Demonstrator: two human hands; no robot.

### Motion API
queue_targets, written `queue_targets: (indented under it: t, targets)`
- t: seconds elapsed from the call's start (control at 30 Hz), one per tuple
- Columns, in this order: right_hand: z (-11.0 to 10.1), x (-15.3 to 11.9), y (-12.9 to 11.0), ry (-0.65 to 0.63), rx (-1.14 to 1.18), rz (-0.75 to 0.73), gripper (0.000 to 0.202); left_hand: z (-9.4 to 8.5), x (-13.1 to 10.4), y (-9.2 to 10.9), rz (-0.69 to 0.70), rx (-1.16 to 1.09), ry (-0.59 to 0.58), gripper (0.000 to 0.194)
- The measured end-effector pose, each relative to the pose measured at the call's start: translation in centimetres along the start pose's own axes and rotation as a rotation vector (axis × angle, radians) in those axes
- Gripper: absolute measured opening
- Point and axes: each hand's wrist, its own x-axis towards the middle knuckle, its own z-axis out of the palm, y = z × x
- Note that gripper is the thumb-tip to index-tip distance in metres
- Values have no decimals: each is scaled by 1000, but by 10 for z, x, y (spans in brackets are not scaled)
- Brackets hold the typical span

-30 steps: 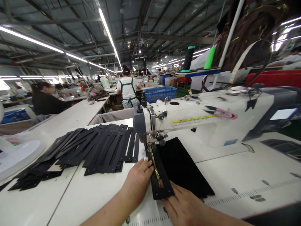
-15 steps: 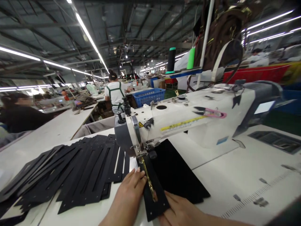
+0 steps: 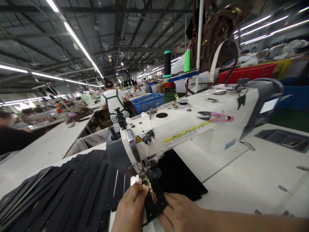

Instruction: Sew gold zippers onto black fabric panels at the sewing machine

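Observation:
A black panel (image 3: 155,206) with a gold zipper (image 3: 150,187) set in its slot lies under the presser foot of a white sewing machine (image 3: 188,124). At its left edge, close to the needle, my left hand (image 3: 131,201) presses with curled fingers. My right hand (image 3: 178,209) grips the panel's right edge near the lower end, its thumb side on top. Part of the panel is hidden beneath the machine head. Larger black sheets (image 3: 181,177) lie just right of the needle area, behind my right hand.
Many slotted black panels (image 3: 72,190) are fanned out on the left. Pink-handled thread snips (image 3: 219,116) rest on the machine arm. Thread cones (image 3: 167,63) stand on a rack behind. A co-worker in a green apron (image 3: 113,98) stands beside a blue basket (image 3: 148,102).
The zippered panel has moved forward under the presser foot, so less zipper shows. Both hands have gone along with it. The camera view has shifted slightly.

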Motion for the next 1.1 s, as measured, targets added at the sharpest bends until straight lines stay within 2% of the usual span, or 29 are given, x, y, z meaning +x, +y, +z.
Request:
queue_targets:
  t: [0.13, 0.23, 0.37, 0.47, 0.6, 0.67, 0.73, 0.87, 1.0, 1.1]
  targets:
    - [-8, 2, 1, -96, 22, 11, 23, 4, 2, 0, -49, -15, 36, 30]
    - [-16, 3, 0, -157, 72, 68, 21, -3, 2, 6, -50, -22, 36, 32]
    - [-20, 11, 4, -247, 113, 374, 12, -18, 2, 20, -127, -60, 5, 35]
    - [-19, 26, 15, -373, 206, 546, 29, -25, 4, 30, -257, -140, -17, 28]
    - [-13, 39, 35, -474, 304, 516, 7, -28, 9, 38, -326, -186, -53, 28]
    - [-11, 40, 41, -466, 313, 503, 14, -29, 10, 41, -338, -168, -75, 34]
    - [-8, 38, 46, -448, 324, 507, 17, -30, 10, 42, -334, -140, -94, 40]
    - [-3, 35, 49, -433, 349, 530, 6, -31, 10, 40, -235, -113, -118, 43]
    - [0, 35, 48, -457, 339, 595, 5, -29, 12, 38, -174, -103, -158, 33]
    - [1, 37, 48, -485, 286, 698, 9, -28, 14, 37, -157, -100, -166, 28]
